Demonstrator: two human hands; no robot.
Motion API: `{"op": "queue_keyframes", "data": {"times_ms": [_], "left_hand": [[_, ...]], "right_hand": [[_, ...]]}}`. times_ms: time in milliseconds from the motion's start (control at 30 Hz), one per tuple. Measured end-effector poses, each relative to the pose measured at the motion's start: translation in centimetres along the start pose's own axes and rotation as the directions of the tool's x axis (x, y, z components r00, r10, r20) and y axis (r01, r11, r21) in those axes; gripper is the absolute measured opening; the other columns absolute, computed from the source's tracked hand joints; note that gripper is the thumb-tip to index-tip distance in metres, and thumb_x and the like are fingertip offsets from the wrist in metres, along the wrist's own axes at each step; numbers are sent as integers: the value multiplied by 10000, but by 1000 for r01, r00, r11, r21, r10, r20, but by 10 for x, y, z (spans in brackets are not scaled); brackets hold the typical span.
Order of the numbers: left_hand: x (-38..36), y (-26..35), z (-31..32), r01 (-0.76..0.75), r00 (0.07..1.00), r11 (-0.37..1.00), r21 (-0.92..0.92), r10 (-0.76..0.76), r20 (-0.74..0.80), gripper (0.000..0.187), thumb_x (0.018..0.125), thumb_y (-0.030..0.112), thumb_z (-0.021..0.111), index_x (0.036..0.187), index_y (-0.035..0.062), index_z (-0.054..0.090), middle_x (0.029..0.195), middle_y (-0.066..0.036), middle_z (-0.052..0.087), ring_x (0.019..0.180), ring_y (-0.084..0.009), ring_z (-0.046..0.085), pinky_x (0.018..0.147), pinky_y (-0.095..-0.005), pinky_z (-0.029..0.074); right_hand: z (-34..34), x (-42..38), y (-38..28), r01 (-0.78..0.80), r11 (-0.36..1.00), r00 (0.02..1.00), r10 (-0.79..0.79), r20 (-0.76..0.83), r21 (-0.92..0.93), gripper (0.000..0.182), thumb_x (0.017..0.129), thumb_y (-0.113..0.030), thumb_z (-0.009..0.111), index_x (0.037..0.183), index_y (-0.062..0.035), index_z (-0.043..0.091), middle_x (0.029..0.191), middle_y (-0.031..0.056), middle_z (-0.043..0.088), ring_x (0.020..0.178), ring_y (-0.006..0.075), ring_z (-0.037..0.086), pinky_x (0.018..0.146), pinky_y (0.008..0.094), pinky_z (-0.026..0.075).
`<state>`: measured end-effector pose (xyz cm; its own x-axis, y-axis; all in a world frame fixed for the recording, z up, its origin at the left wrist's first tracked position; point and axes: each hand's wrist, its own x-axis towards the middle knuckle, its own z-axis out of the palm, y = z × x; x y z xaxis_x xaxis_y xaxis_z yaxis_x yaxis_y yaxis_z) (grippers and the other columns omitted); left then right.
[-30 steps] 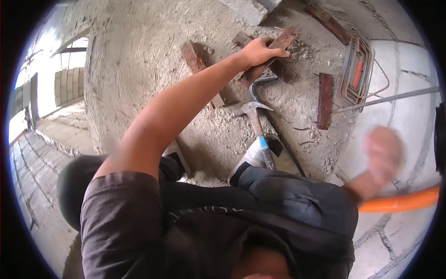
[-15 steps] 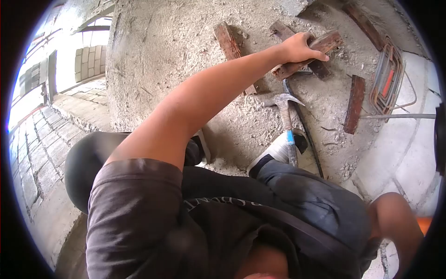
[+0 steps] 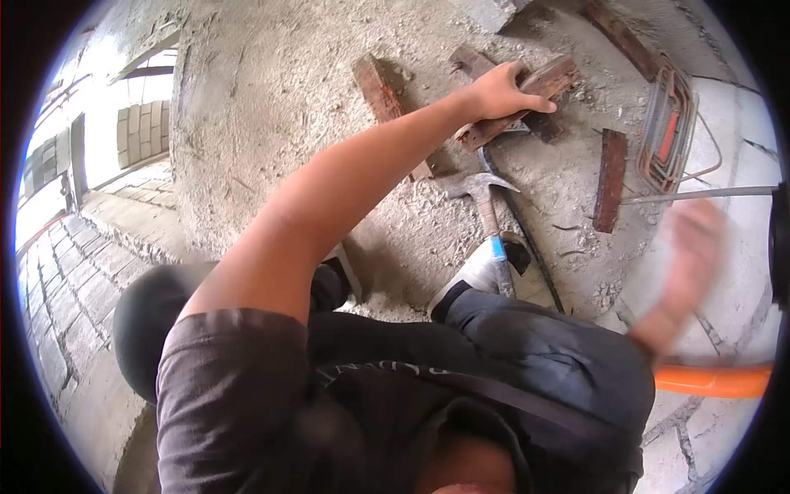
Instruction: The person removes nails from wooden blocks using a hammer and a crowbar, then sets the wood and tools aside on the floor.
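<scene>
My left hand (image 3: 506, 92) is closed around a short, rough wood block (image 3: 553, 80), thumb on its near side. Crossing beneath that block is another wood piece (image 3: 540, 126), flat on the dusty ground. A claw hammer (image 3: 480, 186) with a blue band on its handle leans by my shoe, its head toward the block. Beside the hammer a dark bar (image 3: 523, 224) runs from under the block toward my foot. My right hand (image 3: 696, 235) is raised at the right, smeared by motion, near a thin grey rod (image 3: 716, 193); its fingers cannot be made out.
More wood pieces lie to the left (image 3: 379, 92) and right (image 3: 609, 178) of the block. Bent metal rods (image 3: 665, 132) are stacked at the upper right. An orange pipe (image 3: 713, 381) lies on the pale stone paving (image 3: 671, 276). Rubble covers the ground around my shoes (image 3: 473, 270).
My right hand has swung up from beside my knee at the lower right. My left hand still grips the wood block. The view has shifted a little, showing more of the orange pipe.
</scene>
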<state>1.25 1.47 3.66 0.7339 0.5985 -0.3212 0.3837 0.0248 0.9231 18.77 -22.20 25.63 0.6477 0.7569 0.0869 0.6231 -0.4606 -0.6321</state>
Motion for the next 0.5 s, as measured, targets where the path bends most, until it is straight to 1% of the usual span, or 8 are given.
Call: {"op": "queue_keyframes", "data": {"times_ms": [33, 67, 133, 200, 267, 333, 400, 500], "left_hand": [[-4, 3, -1, 11, 1000, 1000, -16, -10, 14, 1005, 636, 635, 837, 1289, -88, 588, 1244, -261, 651, 1169, -345, 633, 1020, -399, 474], [-6, 5, -2, 23, 999, 999, -32, -22, 25, 1004, 638, 632, 837, 1294, -86, 587, 1250, -262, 649, 1170, -346, 633, 1022, -400, 474], [-3, 2, 1, 5, 1000, 1000, -27, -5, 12, 988, 646, 628, 835, 1289, -82, 591, 1232, -257, 656, 1161, -342, 636, 1016, -398, 477], [-5, 3, 2, 30, 1000, 999, 11, -30, -5, 958, 653, 596, 845, 1281, -83, 598, 1209, -249, 666, 1145, -336, 642, 1011, -391, 480], [-13, 8, 7, 13, 1000, 1000, -18, -13, 9, 953, 662, 581, 859, 1288, -80, 576, 1208, -243, 652, 1145, -349, 636, 1021, -404, 479], [-16, 3, 22, -74, 945, 973, 219, 139, -297, 943, 674, 563, 871, 1289, -68, 535, 1226, -237, 627, 1156, -372, 621, 1026, -427, 479], [-25, 10, 27, -39, 943, 967, 252, 119, -310, 974, 701, 554, 869, 1353, -52, 473, 1255, -251, 603, 1209, -370, 594, 1035, -441, 480], [-37, 24, 25, -8, 936, 979, 202, 78, -344, 940, 708, 492, 896, 1319, -35, 413, 1244, -258, 608, 1184, -376, 613, 1017, -439, 495]], "right_hand": [[43, -8, 6, -26, 961, 882, -107, 459, 274, 142, 982, -182, 628, 1007, -53, 679, 901, 40, 641, 879, 173, 628, 806, 281, 501], [77, -27, 35, -155, 960, 745, -42, 666, 235, 231, 1015, -272, 619, 1005, -52, 686, 953, 59, 676, 921, 169, 650, 810, 311, 509], [117, -76, 59, -100, 991, 522, -23, 853, 88, 154, 957, -168, 676, 1029, -32, 687, 941, 73, 675, 828, 159, 623, 771, 337, 504], [137, -113, 70, -45, 996, 466, 88, 880, -75, 303, 931, -345, 713, 1012, -61, 642, 918, 129, 688, 854, 278, 682, 748, 387, 525], [145, -133, 66, -44, 994, 505, 111, 856, -102, 325, 908, -349, 731, 1027, -74, 606, 897, 136, 683, 828, 316, 683, 721, 418, 523], [152, -143, 69, -35, 991, 548, 128, 827, -130, 358, 886, -353, 749, 1042, -86, 570, 875, 143, 678, 803, 353, 683, 694, 448, 521], [159, -154, 79, 31, 997, 650, 28, 759, -63, 406, 865, -340, 767, 1064, -104, 504, 859, 162, 667, 785, 397, 675, 674, 490, 511], [165, -164, 84, 22, 998, 689, 33, 724, -66, 426, 853, -334, 776, 1069, -102, 491, 869, 180, 669, 811, 415, 675, 688, 510, 510]]}}
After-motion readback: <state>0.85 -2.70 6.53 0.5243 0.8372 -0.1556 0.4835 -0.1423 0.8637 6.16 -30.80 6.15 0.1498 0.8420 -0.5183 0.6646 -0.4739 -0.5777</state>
